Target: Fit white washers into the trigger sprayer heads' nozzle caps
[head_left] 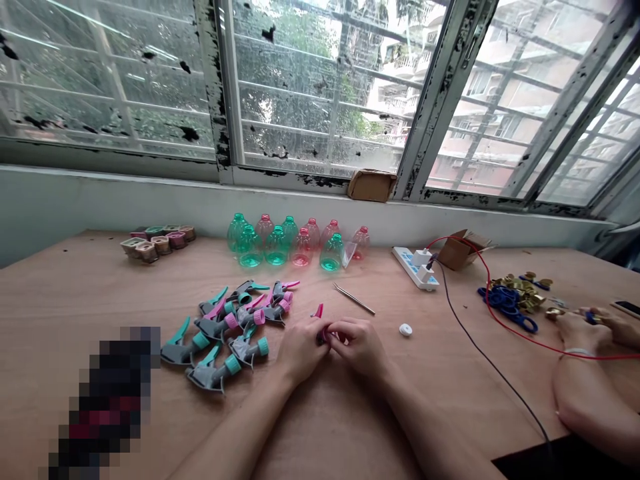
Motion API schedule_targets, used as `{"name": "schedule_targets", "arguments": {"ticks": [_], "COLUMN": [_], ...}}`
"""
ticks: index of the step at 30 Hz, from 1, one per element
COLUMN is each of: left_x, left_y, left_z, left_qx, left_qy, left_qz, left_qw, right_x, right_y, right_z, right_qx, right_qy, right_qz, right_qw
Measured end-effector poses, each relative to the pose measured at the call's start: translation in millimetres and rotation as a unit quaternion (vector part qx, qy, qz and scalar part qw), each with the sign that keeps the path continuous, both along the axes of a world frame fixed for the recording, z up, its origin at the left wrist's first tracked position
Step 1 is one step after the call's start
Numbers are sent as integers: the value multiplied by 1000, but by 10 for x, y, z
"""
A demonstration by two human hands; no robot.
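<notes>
The left hand (pixel 303 350) and right hand (pixel 357 345) meet at centre over the plywood tabletop (pixel 350 427), fingers curled and pressed together, pinching a small pink plastic part (pixel 319 311) between them. Most of the part is hidden; it appears to be a sprayer trigger piece, though the view does not settle this. Both forearms rest low and the hands brace each other, a steady hold for so small a piece.

Just left lies a loose heap of grey trigger sprayer heads (pixel 215 377), matte moulded plastic with teal or pink nozzles and collars. Just right lie steel tweezers (pixel 354 299) and a white plastic disc (pixel 405 329). Beyond stand clear teal and pink PET bottles (pixel 277 245), with small pots (pixel 157 245) further left.

To the right, a white power strip (pixel 415 267) trails a black cable (pixel 493 363). A co-worker's hands (pixel 583 330) work over blue and brass parts (pixel 520 297).
</notes>
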State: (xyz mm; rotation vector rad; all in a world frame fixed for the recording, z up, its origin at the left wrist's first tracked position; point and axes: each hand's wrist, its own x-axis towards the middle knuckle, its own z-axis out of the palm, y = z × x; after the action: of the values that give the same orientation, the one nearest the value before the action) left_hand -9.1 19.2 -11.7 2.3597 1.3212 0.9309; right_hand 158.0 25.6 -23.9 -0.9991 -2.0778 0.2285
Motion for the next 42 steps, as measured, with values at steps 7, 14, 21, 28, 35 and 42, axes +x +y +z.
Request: {"name": "schedule_targets", "arguments": {"ticks": [7,14,21,28,35,42], "left_x": [7,19,21,14,10,-7], "left_y": [12,-27,-56,-54,-28,11], "left_z": [22,49,59,70,9,-70], "left_qx": [-57,-62,-56,-54,-47,-14], "left_qy": [-77,-53,-53,-57,-39,32], "left_qz": [-1,-34,-36,-45,-8,30], "left_qw": [995,996,996,996,998,999], "right_x": [85,76,125,144,76,-30], "right_y": [23,-17,-15,-4,-36,-81], "right_z": [8,53,66,63,54,60], "right_qx": [-20,-3,28,31,12,-15], "right_qy": [17,-8,-66,-55,-23,-42], "right_qz": [26,4,62,68,-14,-62], "right_qw": [999,1000,995,996,1000,997]}}
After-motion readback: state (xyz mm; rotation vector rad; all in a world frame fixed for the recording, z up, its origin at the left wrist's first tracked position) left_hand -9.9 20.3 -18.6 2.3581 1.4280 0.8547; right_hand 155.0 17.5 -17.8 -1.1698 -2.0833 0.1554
